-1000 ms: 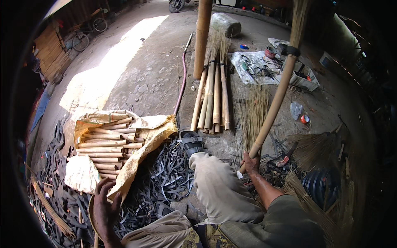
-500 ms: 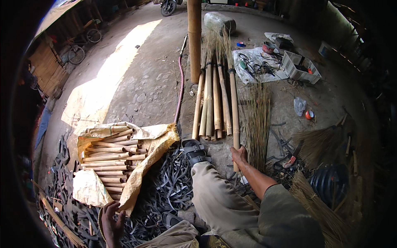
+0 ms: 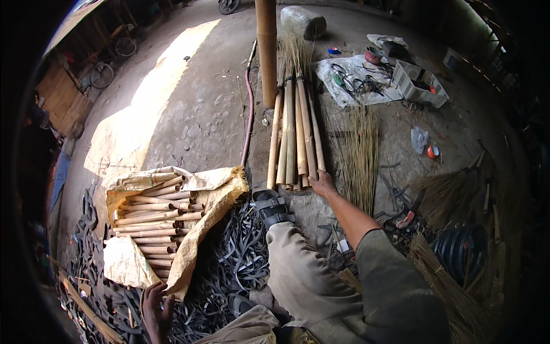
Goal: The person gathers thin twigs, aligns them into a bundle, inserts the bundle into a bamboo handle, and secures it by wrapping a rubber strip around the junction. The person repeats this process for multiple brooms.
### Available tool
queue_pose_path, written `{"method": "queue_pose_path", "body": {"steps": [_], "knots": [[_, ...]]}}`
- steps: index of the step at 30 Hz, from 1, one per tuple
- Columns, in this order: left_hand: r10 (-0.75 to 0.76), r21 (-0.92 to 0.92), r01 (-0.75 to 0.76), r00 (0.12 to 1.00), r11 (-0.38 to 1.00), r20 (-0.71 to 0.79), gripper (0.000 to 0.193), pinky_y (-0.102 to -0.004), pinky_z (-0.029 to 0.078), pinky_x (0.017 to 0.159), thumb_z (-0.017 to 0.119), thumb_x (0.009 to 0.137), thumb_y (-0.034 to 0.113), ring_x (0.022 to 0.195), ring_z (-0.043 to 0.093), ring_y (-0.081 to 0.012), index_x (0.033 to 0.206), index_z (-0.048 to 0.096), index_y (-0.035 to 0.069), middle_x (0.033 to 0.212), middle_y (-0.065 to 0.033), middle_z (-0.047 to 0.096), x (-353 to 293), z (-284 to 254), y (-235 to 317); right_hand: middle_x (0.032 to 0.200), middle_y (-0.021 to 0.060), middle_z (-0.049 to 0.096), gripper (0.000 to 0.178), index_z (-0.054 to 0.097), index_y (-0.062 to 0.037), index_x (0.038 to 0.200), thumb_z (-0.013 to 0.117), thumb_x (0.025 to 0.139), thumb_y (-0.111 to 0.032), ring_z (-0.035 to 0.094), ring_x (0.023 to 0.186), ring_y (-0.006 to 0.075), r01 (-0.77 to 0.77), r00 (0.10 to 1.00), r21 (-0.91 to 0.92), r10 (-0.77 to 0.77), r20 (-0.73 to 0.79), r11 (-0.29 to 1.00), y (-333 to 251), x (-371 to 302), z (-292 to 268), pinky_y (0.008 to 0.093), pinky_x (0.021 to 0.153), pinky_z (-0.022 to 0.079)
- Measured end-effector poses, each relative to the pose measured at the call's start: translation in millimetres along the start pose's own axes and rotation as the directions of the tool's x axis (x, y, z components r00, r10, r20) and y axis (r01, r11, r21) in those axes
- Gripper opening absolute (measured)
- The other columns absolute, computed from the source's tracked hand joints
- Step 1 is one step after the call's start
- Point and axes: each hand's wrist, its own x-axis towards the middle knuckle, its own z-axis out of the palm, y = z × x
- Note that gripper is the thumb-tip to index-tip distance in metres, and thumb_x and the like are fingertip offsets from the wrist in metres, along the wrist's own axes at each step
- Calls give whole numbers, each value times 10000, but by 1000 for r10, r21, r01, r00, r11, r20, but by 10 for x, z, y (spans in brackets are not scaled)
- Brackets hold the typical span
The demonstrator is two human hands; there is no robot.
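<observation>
My right hand (image 3: pixel 324 183) is closed at the near end of the rightmost bamboo-handled stick broom (image 3: pixel 316 132). That broom lies against several others, whose bamboo handles (image 3: pixel 290 137) point toward me and whose thin bristles (image 3: pixel 295 54) point away. My left hand (image 3: pixel 158 309) is at the lower left with its fingers apart and holds nothing. It is beside the near edge of an opened woven sack (image 3: pixel 215 209), cream and yellowish. Cut bamboo tubes (image 3: pixel 150 217) lie stacked inside the sack.
A bamboo post (image 3: pixel 266 57) stands beyond the brooms. Loose bristle sticks (image 3: pixel 361 155) lie right of them. Black rubber strips (image 3: pixel 243 246) cover the ground around the sack. Farther right are a white crate (image 3: pixel 417 86), tools on a white sheet (image 3: pixel 355 80), and a plastic bag (image 3: pixel 419 139).
My right hand has moved away from me, bringing the rightmost broom up and left against the other brooms. My left hand has stayed nearly in place by the sack.
</observation>
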Motion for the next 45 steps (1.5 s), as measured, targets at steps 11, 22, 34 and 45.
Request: {"method": "queue_pose_path", "body": {"steps": [11,22,34,45], "knots": [[-86,-236,105,992,966,89,347,-214,445,710,617,1059,175,853,567,-76,1353,565,-3,1110,-79,623,-47,46,-630,1196,245,669,501,594,-2,1312,730,931,-296,639,1145,398,-204,887,148,247,-390,968,1801,-847,-465,496,962,516],[-132,-214,173,972,961,192,338,-243,463,839,636,1052,160,937,581,-88,1343,587,-3,1144,-41,625,-3,93,-630,1472,308,530,760,439,45,1499,724,943,-388,523,1369,447,-430,851,128,448,-275,894,2308,-965,-859,496,1127,458],[-179,-168,221,956,961,233,405,-257,459,830,661,1045,271,942,582,-102,1337,584,0,1133,-48,631,105,135,-457,1393,310,607,722,564,88,1373,800,858,-361,588,1319,428,-506,803,168,533,-265,846,2290,-593,-726,452,1113,476],[-194,-156,235,951,959,242,381,-223,423,730,640,1061,259,843,535,-60,1342,577,10,1069,-20,634,66,145,-458,1333,264,657,775,402,47,1513,695,897,-321,674,1182,402,-414,842,197,456,-287,889,2979,-309,-580,488,987,532]]}}
